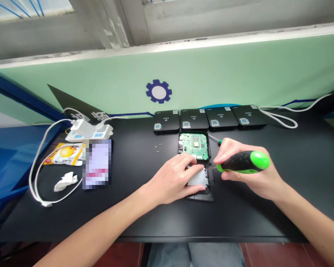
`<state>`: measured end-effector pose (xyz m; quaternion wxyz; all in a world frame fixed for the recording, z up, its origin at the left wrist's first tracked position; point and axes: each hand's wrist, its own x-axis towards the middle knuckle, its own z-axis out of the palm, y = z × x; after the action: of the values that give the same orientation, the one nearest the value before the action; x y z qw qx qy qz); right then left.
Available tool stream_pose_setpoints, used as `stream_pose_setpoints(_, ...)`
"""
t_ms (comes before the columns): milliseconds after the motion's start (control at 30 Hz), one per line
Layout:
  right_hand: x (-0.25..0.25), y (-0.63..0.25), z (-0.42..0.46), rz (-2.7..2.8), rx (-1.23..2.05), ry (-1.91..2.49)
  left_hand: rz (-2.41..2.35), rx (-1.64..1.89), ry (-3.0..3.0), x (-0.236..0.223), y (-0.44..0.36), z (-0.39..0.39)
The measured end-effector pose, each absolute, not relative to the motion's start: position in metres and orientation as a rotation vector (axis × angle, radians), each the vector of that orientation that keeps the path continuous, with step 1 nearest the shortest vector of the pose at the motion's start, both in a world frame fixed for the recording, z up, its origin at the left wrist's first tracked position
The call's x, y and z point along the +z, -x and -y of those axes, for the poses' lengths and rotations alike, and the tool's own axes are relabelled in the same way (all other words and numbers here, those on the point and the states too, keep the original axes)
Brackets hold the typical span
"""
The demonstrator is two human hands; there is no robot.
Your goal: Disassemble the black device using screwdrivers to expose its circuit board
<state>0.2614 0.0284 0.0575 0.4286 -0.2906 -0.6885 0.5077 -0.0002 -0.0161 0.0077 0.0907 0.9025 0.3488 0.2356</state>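
My left hand holds down a black casing cover with a silver metal plate in it. Its thumb and forefinger span the plate. In my right hand, a screwdriver with a black and bright green handle lies nearly level, fingers wrapped round it. The shaft points left, its tip at the plate's upper right corner beside my left forefinger; whether it sits in a screw I cannot tell. Just behind is an open black box with a green circuit board, its front left edge partly behind my left fingers.
Several closed black boxes stand along the wall. Loose screws lie left of the circuit board. Another screwdriver lies behind my right hand. At left are a power strip, white cable, yellow packet, crumpled tissue and blurred-out object.
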Motion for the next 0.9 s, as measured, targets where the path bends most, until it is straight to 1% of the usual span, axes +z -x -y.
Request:
stream_pose_setpoints(133,0.061,-0.259,-0.029,1.583,1.431,0.758,-1.04,0.692,-2.682,0.008,0.0,0.016)
stream_pose_setpoints(333,0.059,-0.265,-0.032,1.603,1.484,0.776,-1.039,0.684,-2.685,0.009,0.0,0.016)
stream_pose_setpoints(633,0.056,-0.268,-0.03,1.675,1.451,0.774,-1.04,0.679,-2.682,0.008,0.001,0.016)
stream_pose_setpoints(900,0.051,-0.261,-0.028,1.571,1.444,0.731,-1.035,0.692,-2.71,0.009,0.0,0.016)
